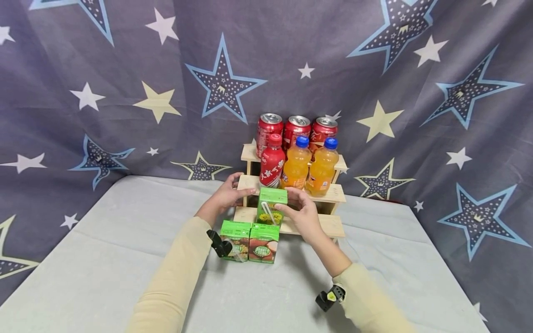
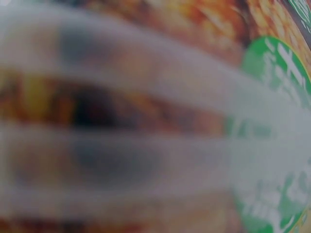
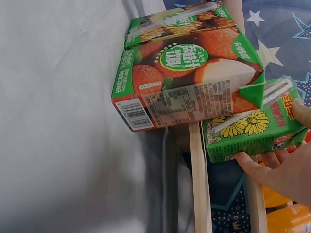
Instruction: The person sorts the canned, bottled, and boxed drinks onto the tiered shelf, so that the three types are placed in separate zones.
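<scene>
My right hand holds a green drink carton with yellow flowers and a wrapped straw on its front. The carton stands upright at the lowest step of a wooden tiered rack. In the right wrist view, fingers lie along the side of the flowered carton. My left hand grips the left end of the rack's middle step, thumb at the front edge. Two green juice cartons stand side by side before the rack. Carton print and a blurred straw fill the left wrist view.
On the middle step stand a red bottle and two orange soda bottles with blue caps. Red cans line the top step. A star-patterned cloth hangs behind the pale-covered table.
</scene>
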{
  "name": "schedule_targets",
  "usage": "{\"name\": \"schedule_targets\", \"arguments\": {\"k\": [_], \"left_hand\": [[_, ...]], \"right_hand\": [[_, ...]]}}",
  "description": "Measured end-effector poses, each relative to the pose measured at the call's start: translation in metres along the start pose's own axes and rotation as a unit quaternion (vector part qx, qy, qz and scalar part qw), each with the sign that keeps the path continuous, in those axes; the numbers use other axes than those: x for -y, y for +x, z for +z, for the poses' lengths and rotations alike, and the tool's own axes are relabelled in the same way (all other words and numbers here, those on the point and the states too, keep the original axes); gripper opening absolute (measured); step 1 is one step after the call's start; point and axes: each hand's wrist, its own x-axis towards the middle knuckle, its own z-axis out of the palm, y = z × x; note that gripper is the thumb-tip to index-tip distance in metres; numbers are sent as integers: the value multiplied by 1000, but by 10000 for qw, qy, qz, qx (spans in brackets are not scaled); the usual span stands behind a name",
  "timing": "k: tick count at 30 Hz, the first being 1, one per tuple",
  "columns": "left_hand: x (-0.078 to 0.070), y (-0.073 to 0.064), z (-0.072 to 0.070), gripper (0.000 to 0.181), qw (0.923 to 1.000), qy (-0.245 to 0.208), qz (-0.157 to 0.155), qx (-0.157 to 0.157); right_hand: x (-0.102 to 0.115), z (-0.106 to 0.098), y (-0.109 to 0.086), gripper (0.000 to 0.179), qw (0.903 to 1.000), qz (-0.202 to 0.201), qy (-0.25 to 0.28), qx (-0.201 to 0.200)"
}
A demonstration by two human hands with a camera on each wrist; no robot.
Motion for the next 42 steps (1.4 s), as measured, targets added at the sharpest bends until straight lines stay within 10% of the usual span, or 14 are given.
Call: {"name": "schedule_targets", "arguments": {"k": [42], "left_hand": [[-1,-3,0,77,9999,130,9,-54]], "right_hand": [[-5,12,12,51,9999,-87,-28,74]]}}
